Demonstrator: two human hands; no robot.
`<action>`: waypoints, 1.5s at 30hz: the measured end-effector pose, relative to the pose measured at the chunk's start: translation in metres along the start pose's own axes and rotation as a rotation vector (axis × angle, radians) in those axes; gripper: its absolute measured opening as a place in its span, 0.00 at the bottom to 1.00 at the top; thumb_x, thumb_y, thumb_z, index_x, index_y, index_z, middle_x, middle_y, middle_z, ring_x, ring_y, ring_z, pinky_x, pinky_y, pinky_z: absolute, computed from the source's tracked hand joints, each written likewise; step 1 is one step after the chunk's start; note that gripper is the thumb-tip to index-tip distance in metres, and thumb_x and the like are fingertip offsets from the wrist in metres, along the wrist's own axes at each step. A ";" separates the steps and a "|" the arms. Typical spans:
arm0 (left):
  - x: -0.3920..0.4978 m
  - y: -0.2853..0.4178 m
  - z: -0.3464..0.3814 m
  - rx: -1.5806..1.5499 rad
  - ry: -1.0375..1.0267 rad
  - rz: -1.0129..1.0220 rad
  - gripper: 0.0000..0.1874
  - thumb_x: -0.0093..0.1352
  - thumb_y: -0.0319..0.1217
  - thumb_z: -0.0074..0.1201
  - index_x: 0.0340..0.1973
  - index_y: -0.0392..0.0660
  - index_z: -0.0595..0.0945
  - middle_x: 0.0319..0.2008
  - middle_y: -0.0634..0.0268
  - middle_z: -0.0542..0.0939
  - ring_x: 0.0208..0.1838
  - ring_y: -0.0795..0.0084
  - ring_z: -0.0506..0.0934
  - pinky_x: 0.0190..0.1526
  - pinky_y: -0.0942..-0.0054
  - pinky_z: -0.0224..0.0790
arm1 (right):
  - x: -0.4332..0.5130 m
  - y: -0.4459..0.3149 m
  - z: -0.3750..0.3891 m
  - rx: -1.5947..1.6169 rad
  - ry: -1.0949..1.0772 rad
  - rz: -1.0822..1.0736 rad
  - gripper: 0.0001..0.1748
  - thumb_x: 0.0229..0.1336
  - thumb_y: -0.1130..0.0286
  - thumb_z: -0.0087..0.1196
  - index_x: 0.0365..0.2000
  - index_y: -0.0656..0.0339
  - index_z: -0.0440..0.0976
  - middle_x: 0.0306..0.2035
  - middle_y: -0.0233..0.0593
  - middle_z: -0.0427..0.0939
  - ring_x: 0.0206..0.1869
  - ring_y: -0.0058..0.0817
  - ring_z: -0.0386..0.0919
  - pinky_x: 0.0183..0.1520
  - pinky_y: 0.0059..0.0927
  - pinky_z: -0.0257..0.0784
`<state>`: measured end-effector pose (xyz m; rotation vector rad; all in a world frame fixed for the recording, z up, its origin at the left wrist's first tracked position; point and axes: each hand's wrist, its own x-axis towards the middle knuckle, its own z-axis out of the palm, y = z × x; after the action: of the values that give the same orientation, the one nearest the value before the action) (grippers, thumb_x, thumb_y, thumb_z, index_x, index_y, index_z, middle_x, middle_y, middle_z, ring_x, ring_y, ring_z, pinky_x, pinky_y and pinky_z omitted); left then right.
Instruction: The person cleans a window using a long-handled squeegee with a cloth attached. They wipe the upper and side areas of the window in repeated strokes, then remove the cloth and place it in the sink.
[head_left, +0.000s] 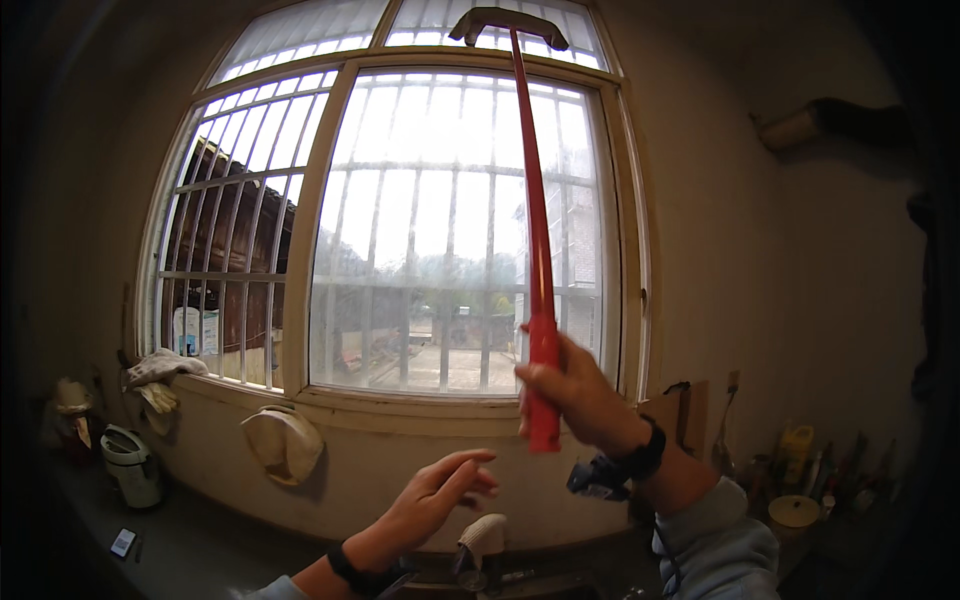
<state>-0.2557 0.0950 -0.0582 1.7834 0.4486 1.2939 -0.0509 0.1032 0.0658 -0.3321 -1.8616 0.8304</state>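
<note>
My right hand grips the lower end of a long red pole that rises in front of the window. At the pole's top sits a curved crosspiece with a dark cloth-like cover, level with the upper panes; whether it touches the glass I cannot tell. Behind the pole is the right window pane, hazy, with metal bars beyond it. My left hand hangs below the sill, fingers loosely apart and holding nothing. Dark bands circle both wrists.
A grey cloth and pale gloves lie at the sill's left end. Below hangs a cream hat-like item. An electric kettle-like pot and a phone rest on the counter. Bottles, including a yellow jug, crowd the right.
</note>
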 end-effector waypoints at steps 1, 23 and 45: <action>0.006 0.004 0.010 -0.054 0.004 0.007 0.22 0.76 0.39 0.38 0.60 0.38 0.66 0.40 0.57 0.78 0.43 0.69 0.77 0.47 0.68 0.72 | -0.005 0.005 0.007 0.022 -0.060 0.033 0.31 0.57 0.67 0.54 0.57 0.71 0.58 0.30 0.38 0.74 0.30 0.23 0.77 0.32 0.24 0.74; 0.011 -0.055 0.078 -0.224 0.035 -0.093 0.10 0.72 0.30 0.47 0.44 0.44 0.64 0.18 0.69 0.68 0.13 0.79 0.66 0.15 0.79 0.55 | 0.133 0.012 -0.039 0.149 0.295 -0.243 0.10 0.62 0.72 0.48 0.42 0.64 0.65 0.26 0.29 0.64 0.23 0.13 0.64 0.21 0.15 0.65; -0.017 -0.035 0.047 -0.300 0.427 -0.082 0.12 0.69 0.31 0.55 0.37 0.47 0.65 0.16 0.73 0.66 0.13 0.83 0.64 0.14 0.81 0.56 | 0.189 0.048 0.060 -0.034 0.197 -0.222 0.35 0.60 0.75 0.48 0.62 0.79 0.47 0.20 0.34 0.68 0.17 0.20 0.67 0.18 0.23 0.69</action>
<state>-0.2131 0.0823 -0.1003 1.2294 0.5237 1.5948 -0.1934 0.2219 0.1516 -0.2150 -1.6938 0.5937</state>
